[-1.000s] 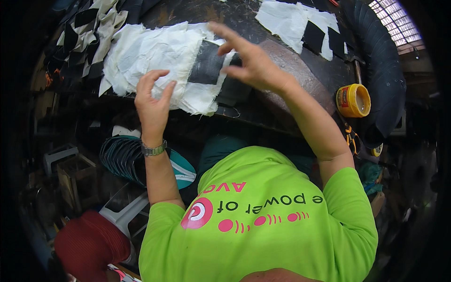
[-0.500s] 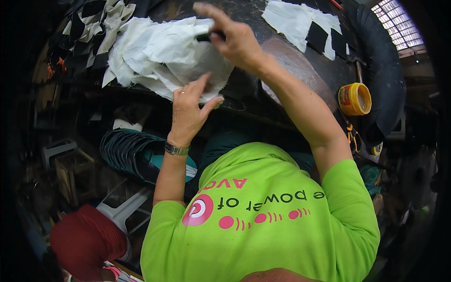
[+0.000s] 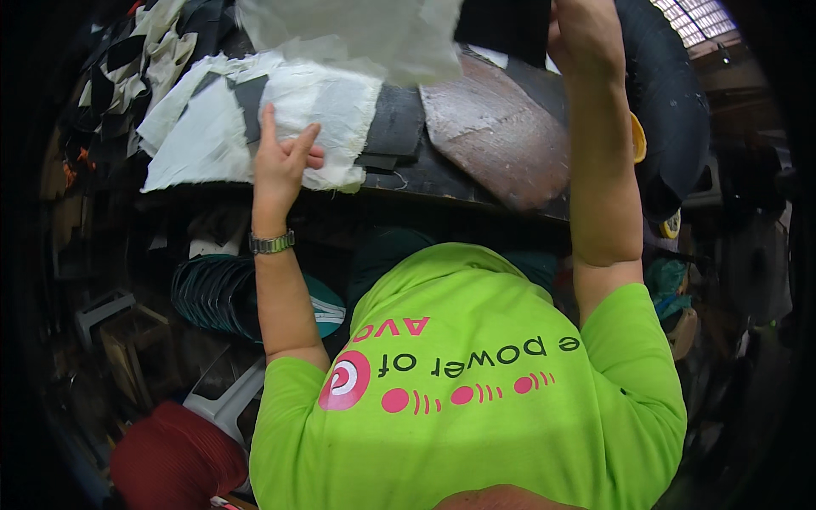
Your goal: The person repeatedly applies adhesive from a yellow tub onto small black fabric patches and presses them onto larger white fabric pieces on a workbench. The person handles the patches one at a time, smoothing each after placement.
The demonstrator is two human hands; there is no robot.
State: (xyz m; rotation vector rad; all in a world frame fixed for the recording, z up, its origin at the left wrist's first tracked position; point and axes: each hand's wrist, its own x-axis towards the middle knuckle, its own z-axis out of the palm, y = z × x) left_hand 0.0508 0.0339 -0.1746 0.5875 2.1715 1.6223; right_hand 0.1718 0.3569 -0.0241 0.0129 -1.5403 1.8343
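Note:
My right hand [image 3: 585,32] is raised high at the top of the view and is shut on a white cloth piece [image 3: 357,34] with a dark patch [image 3: 508,24]. The cloth hangs close to the camera, above the bench. My left hand [image 3: 285,161], with a metal wristwatch [image 3: 272,243] on the wrist, lies fingers apart on a pile of white cloth pieces [image 3: 212,127] at the bench's near edge. It presses on the pile and grips nothing. Dark strips show among the white pieces.
A worn brown board [image 3: 497,127] lies on the dark workbench [image 3: 442,183]. A black rubber tube [image 3: 671,102] curves at the right, with a yellow roll [image 3: 637,138] half hidden behind my arm. Under the bench are stacked dark-green pieces [image 3: 212,293], a white plastic stool [image 3: 223,399] and a red round thing [image 3: 170,463].
My right hand has lifted the cloth piece off the pile, up and toward the camera. My left hand has moved from the pile's front edge onto its top.

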